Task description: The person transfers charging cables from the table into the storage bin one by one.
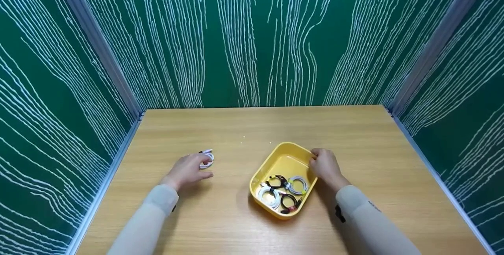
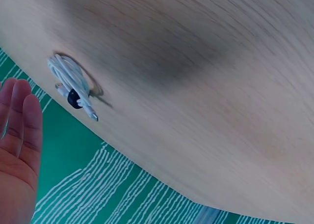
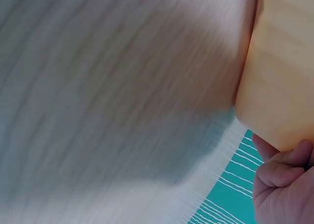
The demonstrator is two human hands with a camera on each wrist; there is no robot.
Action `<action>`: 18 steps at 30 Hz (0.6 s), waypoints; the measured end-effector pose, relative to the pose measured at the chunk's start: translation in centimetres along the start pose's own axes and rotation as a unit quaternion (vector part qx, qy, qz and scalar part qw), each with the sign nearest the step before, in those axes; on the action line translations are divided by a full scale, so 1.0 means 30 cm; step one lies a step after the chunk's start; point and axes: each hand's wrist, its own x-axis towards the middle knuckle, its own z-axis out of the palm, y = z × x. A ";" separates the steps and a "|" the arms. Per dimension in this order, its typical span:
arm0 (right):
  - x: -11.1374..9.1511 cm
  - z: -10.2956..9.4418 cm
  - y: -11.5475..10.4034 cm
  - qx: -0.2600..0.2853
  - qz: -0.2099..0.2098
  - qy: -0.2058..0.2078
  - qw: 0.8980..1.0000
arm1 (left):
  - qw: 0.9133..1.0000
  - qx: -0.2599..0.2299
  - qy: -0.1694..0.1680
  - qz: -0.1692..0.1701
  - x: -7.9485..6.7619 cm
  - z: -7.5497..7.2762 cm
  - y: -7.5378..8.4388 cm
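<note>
In the head view, my left hand (image 1: 190, 170) is over the table beside a coiled white cable (image 1: 207, 159), its fingers overlapping the coil. The left wrist view shows the cable (image 2: 72, 79) lying on the wood with a black tie round it, and my left hand's fingers (image 2: 32, 128) straight and apart from it. My right hand (image 1: 326, 167) grips the rim of a yellow plastic bin (image 1: 258, 172) on its right side. Inside the bin, at the near end, lie several coiled cables: a white one (image 1: 268, 197), a grey one (image 1: 298, 185) and black ones (image 1: 288, 201).
The wooden table (image 1: 220, 223) is bounded by green panels (image 1: 228, 85) with white wavy lines at the back and sides. Metal frame posts (image 1: 96, 36) stand at the corners. A few tiny white specks (image 1: 243, 136) lie behind the bin.
</note>
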 end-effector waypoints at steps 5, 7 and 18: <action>-0.001 0.003 -0.003 0.001 0.004 0.000 1.000 | 1.000 0.003 0.001 -0.026 0.006 0.008 -0.019; -0.003 0.001 -0.006 0.004 0.006 -0.003 1.000 | 0.999 -0.002 0.002 -0.039 0.010 0.014 -0.025; -0.004 -0.002 -0.014 0.004 0.000 0.003 1.000 | 0.996 -0.034 0.001 -0.085 0.041 0.047 -0.052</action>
